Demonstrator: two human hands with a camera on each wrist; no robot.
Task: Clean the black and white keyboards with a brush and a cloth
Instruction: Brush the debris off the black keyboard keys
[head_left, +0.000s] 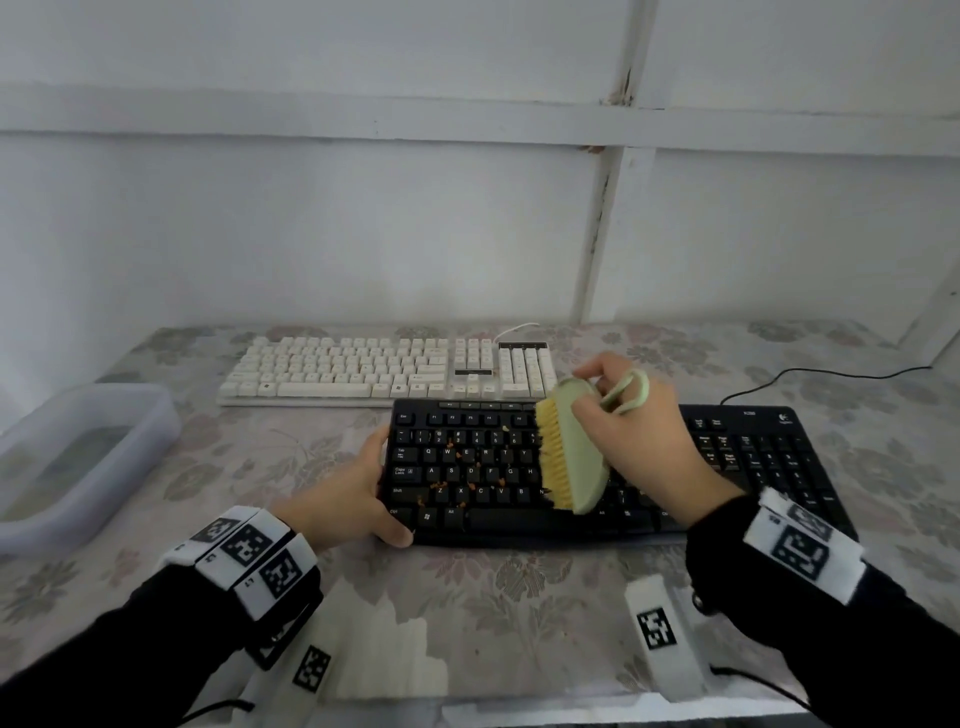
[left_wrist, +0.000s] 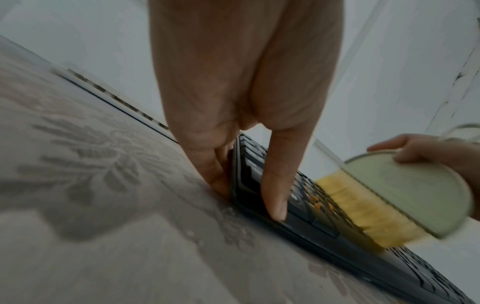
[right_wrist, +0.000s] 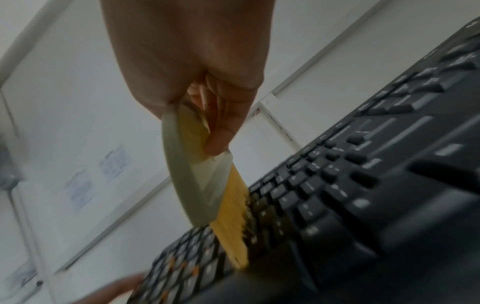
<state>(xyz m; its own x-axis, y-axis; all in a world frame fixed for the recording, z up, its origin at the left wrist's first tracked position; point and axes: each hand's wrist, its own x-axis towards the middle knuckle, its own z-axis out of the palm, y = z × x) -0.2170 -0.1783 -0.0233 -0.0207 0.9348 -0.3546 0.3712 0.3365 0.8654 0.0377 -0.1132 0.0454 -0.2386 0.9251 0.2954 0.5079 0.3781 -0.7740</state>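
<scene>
The black keyboard (head_left: 597, 467) lies in front of me, with orange crumbs (head_left: 467, 467) scattered over its left letter keys. Behind it lies the white keyboard (head_left: 384, 369). My left hand (head_left: 384, 488) grips the black keyboard's left end, thumb on the front corner and fingers down its side edge (left_wrist: 246, 201). My right hand (head_left: 639, 431) holds a pale green brush (head_left: 566, 452) by its loop handle. The yellow bristles (right_wrist: 233, 216) touch the keys near the middle of the black keyboard (right_wrist: 363, 205). In the left wrist view the brush (left_wrist: 405, 191) stands just right of the crumbs.
A translucent plastic tub (head_left: 78, 457) holding water sits at the table's left. A floral tablecloth (head_left: 493, 587) covers the table. A pale patch, perhaps a cloth (head_left: 395, 654), lies near the front edge. A black cable (head_left: 831, 374) runs off to the right. A white wall stands close behind.
</scene>
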